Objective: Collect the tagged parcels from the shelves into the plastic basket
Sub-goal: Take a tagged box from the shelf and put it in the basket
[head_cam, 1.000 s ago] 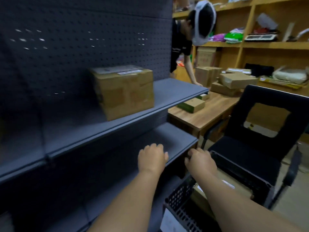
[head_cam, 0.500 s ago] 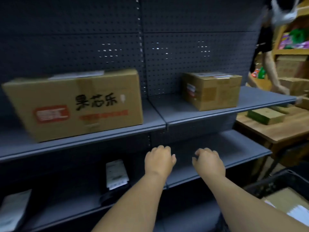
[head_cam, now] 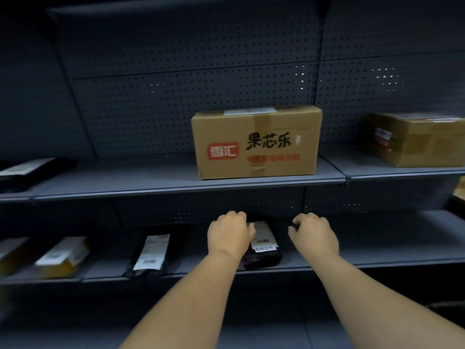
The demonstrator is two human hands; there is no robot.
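Since half a second ago, our view has swung to the left, so the big brown box (head_cam: 256,143) with the red mark now sits in the middle of the upper shelf (head_cam: 141,183), the other brown box (head_cam: 417,139) has slid to the right edge, and the basket has gone out of sight. Both our hands have reached out over the lower shelf (head_cam: 377,258). Our left hand (head_cam: 230,235) hangs in front of the small dark parcel (head_cam: 263,248), with fingers loosely curled and nothing in them. We cannot tell if it is touching the parcel yet. Our right hand (head_cam: 313,235) is just to the right of the parcel, also loosely curled and holding nothing. That parcel is a soft black bag with a white tag (head_cam: 263,236) on top, lying near the front edge of the lower shelf. It looks floppy, so it could sag or slip if we pinch only one corner. We could also bump our knuckles on the upper shelf, which is close above. More tagged parcels lie to the left: a dark bag with a long white tag (head_cam: 151,253) and a yellow packet (head_cam: 63,258). We might miss one, because the shelf is dark. Because we cannot see the basket, we will have to turn to find it, and the parcel could drop on the way.
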